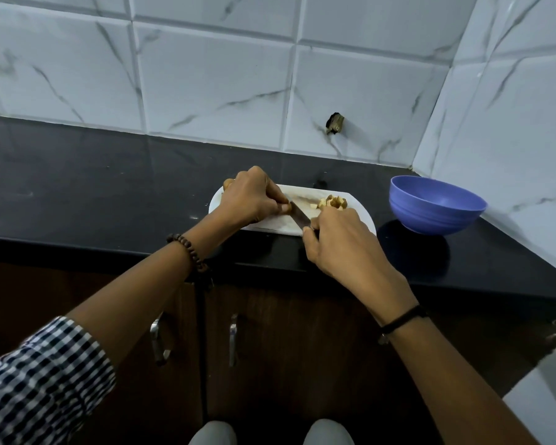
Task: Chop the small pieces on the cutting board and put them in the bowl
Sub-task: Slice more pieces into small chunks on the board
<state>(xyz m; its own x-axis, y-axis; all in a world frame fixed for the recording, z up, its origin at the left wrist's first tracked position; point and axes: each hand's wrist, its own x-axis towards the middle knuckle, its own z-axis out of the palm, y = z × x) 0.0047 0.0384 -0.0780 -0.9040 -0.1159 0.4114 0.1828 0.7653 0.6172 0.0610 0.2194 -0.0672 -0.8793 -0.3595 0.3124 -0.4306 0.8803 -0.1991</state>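
Glossy plastic bowl (437,205), polished countertop (109,175)

I'm standing in a home kitchen: I'm facing a black counter (93,187) backed by marbled white tiles (212,78), with wooden cupboards (286,348) and metal handles (233,340) below, a board (357,207) and bowl (430,216) sitting on top.

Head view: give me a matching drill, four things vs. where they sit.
1 bowl
2 knife
3 chopped pieces
4 cutting board

A in the right hand
B piled on the board's right end
C on the counter, right of the board
D under the left hand

Pairs: 1-C, 2-A, 3-B, 4-D
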